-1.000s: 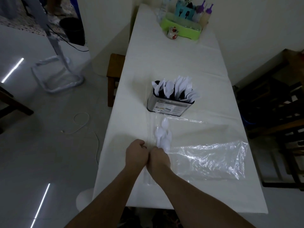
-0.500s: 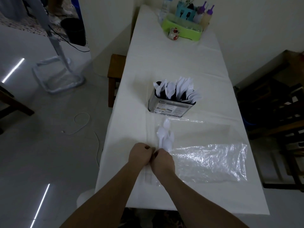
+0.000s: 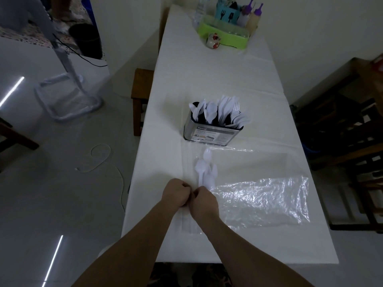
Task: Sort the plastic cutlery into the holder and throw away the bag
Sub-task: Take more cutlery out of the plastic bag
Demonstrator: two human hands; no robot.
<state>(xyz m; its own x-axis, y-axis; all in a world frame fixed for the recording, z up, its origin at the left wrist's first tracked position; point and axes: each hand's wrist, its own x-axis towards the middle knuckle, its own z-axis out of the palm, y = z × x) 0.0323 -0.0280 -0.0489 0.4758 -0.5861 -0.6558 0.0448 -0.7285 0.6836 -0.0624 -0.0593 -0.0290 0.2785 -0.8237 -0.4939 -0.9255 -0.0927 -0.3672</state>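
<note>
A metal cutlery holder stands mid-table, full of white plastic spoons and forks. In front of it a bunch of white plastic spoons lies inside a narrow clear bag, bowls pointing away from me. My left hand and my right hand sit knuckle to knuckle at the near end of that bunch, fingers curled, both pinching the narrow bag. A larger crinkled clear bag lies flat to the right of my hands.
The white-clothed table runs away from me. At its far end stand a green tray with sauce bottles, a water bottle and a small jar. A wooden stool stands at the left; dark wooden furniture at the right.
My two hands have stayed together at the near end of the spoon bunch, shifting only slightly. The spoons and bags lie as before.
</note>
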